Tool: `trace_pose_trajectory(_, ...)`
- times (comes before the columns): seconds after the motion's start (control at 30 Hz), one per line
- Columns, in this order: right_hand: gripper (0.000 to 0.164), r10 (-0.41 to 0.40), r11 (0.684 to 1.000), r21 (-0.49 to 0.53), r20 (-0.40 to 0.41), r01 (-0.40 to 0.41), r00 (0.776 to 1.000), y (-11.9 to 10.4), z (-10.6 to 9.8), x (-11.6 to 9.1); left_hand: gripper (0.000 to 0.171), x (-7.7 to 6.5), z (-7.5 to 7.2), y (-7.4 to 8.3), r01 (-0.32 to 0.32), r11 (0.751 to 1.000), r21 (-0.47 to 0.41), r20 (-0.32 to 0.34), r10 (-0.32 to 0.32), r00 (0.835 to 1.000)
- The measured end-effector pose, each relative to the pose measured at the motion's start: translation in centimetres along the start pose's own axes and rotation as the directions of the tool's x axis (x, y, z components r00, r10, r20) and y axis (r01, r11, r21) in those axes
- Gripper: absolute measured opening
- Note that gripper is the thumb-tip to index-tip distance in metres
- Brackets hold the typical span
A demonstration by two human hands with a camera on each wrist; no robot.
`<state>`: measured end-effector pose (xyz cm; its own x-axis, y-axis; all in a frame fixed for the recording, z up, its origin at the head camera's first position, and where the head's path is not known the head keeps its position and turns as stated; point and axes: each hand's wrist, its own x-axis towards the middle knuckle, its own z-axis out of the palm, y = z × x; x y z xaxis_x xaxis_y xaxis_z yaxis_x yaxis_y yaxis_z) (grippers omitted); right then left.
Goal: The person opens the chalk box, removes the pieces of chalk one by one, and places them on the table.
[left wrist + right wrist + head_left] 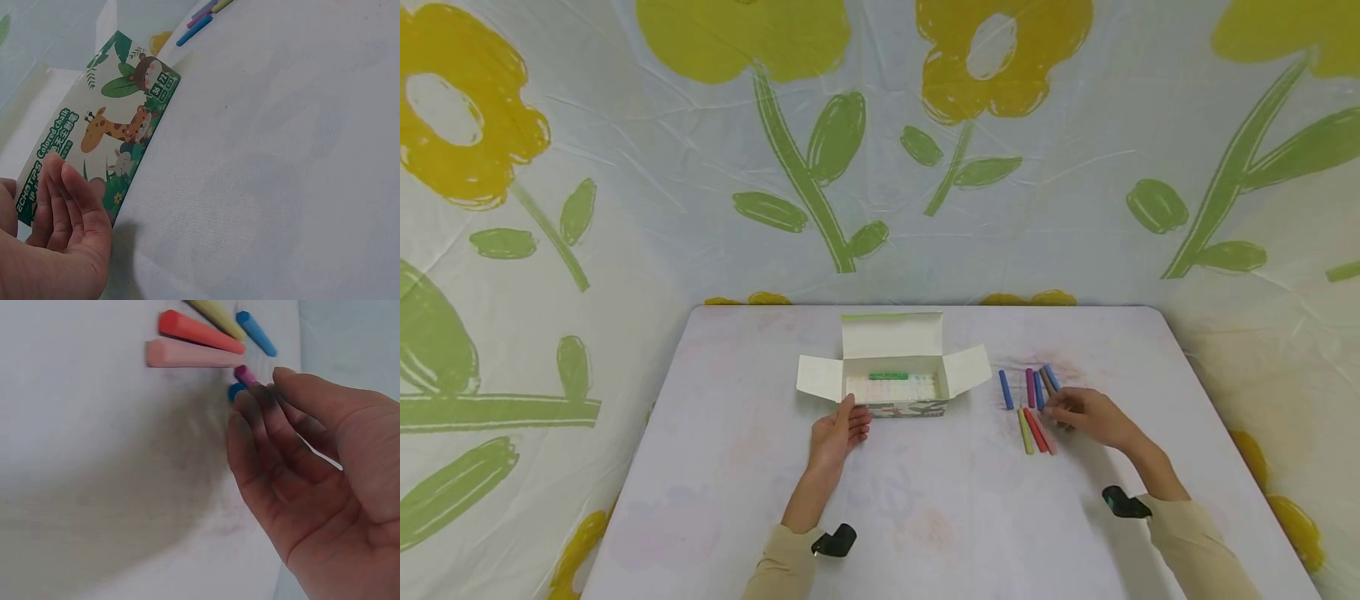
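An opened cardboard chalk box (906, 408) with jungle animals printed on its front stands at the middle of the table. Inside, a green chalk stick (888, 377) lies on a white, colour-specked surface. My left hand (833, 435) grips the box's front wall near its left corner, thumb over the rim and fingers along the printed outside. To the right, my right hand (1090, 417) has curled fingers, its fingertips right at a brown chalk stick (1047, 381) among blue and purple sticks. I cannot tell whether the fingers pinch it. Below lie a red chalk stick (200, 332) and a pink chalk stick (194, 354).
A yellow-green chalk stick (1026, 431) lies left of the red one, and a blue chalk stick (1006, 390) lies apart, nearer the box. The box's lid (892, 335) stands raised and its side flaps spread outward. Flower-printed cloth (895, 183) hangs behind the white table (737, 358).
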<state>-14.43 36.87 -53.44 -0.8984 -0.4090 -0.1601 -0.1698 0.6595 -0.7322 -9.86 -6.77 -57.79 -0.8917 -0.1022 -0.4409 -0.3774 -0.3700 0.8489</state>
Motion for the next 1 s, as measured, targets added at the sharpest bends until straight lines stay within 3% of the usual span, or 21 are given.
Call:
trace_pose_trajectory(0.4,0.016,-0.087,0.994,-0.081,-0.133,0.076,0.987,-3.2,-1.8,2.0,0.059,0.1,0.1,0.1,0.016,1.0,0.005,0.003,-0.016,1.0)
trace_pose_trajectory(0.7,0.02,-0.136,0.989,-0.082,-0.127,0.126,0.983,-6.0,-3.1,4.1,0.057,0.1,0.1,0.1,0.012,1.0,0.005,0.006,-0.012,1.0)
trace_pose_trajectory(1.0,0.02,-0.21,0.977,-0.011,-0.154,0.211,0.966,-9.2,-2.8,6.5,0.057,0.1,0.1,0.1,0.018,1.0,0.005,0.003,-0.018,1.0)
